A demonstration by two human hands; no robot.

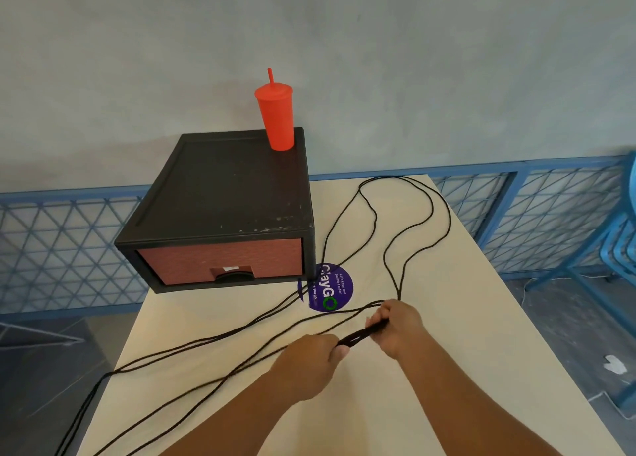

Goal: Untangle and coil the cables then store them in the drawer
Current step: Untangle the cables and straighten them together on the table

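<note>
Long black cables [418,226] lie in wide loops across the cream table [447,335], and several strands trail off its front left edge. My left hand [309,359] and my right hand [399,328] both grip a short folded bundle of cable [359,337] stretched between them above the table. A black drawer unit [223,194] stands at the back left of the table. Its red-brown drawer [220,261] is closed.
A red tumbler [276,115] with a straw stands on the back right corner of the drawer unit. A round purple sticker [328,288] lies on the table beside the unit. Blue lattice railing [537,214] runs behind the table, below a grey wall.
</note>
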